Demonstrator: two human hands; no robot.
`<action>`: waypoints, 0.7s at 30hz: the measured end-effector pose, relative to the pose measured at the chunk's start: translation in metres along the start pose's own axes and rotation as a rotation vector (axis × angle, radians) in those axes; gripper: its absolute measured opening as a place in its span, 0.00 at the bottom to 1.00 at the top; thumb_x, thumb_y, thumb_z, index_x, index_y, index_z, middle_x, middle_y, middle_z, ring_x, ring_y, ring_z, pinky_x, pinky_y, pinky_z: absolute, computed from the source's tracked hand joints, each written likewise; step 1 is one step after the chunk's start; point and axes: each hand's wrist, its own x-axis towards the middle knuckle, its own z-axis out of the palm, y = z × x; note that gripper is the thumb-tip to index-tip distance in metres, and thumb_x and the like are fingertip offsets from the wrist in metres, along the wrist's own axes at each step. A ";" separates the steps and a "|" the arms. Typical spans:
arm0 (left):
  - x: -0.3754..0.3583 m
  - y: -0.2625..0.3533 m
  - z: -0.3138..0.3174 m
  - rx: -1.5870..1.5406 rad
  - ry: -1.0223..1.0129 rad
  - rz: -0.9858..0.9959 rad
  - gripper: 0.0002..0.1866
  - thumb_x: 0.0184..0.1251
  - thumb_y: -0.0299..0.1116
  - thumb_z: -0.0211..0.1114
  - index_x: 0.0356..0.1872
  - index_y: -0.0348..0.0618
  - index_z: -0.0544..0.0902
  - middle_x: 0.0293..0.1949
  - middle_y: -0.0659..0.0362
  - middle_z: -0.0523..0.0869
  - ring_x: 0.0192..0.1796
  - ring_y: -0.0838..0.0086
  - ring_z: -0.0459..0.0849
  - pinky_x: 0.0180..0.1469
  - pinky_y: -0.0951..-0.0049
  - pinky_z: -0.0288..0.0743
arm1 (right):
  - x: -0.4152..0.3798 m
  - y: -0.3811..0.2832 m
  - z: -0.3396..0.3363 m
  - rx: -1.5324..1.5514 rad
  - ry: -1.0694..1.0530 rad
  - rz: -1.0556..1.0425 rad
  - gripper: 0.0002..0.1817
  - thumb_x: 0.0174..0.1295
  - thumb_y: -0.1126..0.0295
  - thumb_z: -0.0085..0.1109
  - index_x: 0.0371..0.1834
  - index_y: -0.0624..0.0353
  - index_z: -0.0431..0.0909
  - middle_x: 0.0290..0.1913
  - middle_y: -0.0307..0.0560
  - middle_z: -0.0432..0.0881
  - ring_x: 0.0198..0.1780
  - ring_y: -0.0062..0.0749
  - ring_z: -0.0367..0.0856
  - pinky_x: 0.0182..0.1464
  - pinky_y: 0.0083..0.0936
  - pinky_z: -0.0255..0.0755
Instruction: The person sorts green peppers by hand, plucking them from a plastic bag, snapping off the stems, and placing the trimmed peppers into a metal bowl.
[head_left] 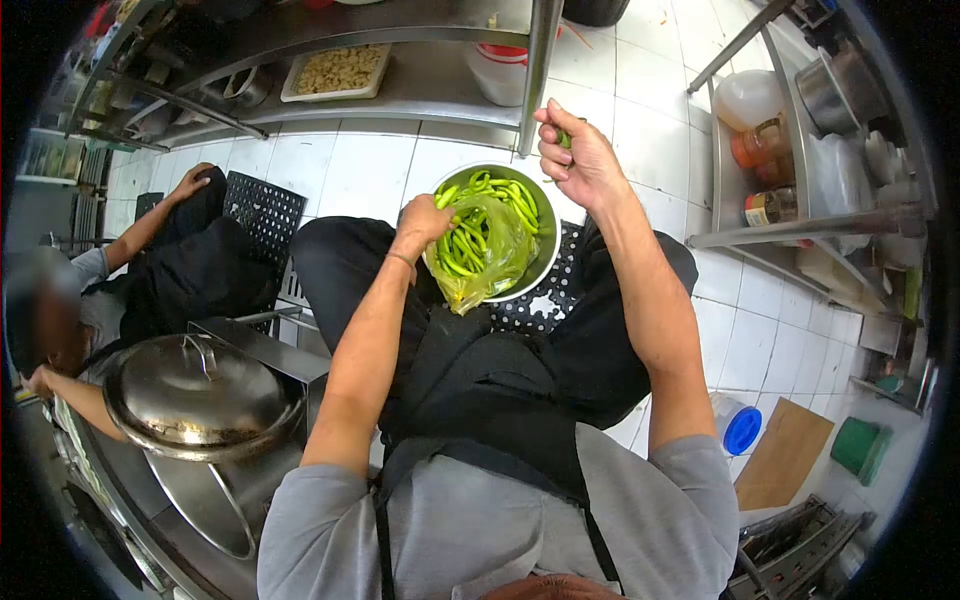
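Observation:
A metal pot [547, 225] sits between my knees, with long green chili peppers [515, 195] in it. Inside its near part lies a yellowish-green see-through plastic bag [505, 265], its mouth open over more of the peppers. My left hand [427, 222] is at the pot's left rim, fingers closed on the edge of the bag; its fingertips are partly hidden. Raised above and right of the pot, my right hand [582, 160] is closed around green chili peppers [564, 137], apart from the pot.
Another person [150, 260] sits at the left, beside a large lidded pot [200, 395]. A steel shelf with a tray of pale pieces [338, 72] and a white bucket [497, 72] stands ahead. Racks with jars [770, 205] are at the right. A brown board [785, 452] lies on the floor.

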 end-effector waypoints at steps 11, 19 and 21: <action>-0.046 0.031 -0.006 -0.405 -0.381 -0.029 0.15 0.59 0.26 0.62 0.44 0.26 0.82 0.36 0.50 0.88 0.30 0.71 0.89 0.27 0.72 0.75 | -0.005 0.028 0.008 -0.249 0.065 0.116 0.14 0.74 0.59 0.52 0.41 0.59 0.77 0.28 0.32 0.68 0.19 0.12 0.56 0.17 0.14 0.51; -0.036 0.028 -0.036 -0.390 -0.175 0.198 0.16 0.70 0.33 0.61 0.53 0.34 0.83 0.28 0.60 0.85 0.26 0.76 0.81 0.31 0.73 0.73 | -0.004 0.029 0.006 -0.285 0.052 0.104 0.14 0.73 0.58 0.55 0.40 0.59 0.77 0.27 0.31 0.67 0.18 0.11 0.55 0.16 0.13 0.50; -0.069 0.068 -0.081 -0.578 -0.193 0.145 0.17 0.71 0.33 0.61 0.56 0.36 0.82 0.22 0.70 0.76 0.20 0.85 0.67 0.23 0.81 0.61 | -0.001 0.030 0.008 -0.296 0.057 0.106 0.14 0.72 0.58 0.56 0.41 0.59 0.77 0.27 0.30 0.67 0.18 0.11 0.55 0.16 0.13 0.49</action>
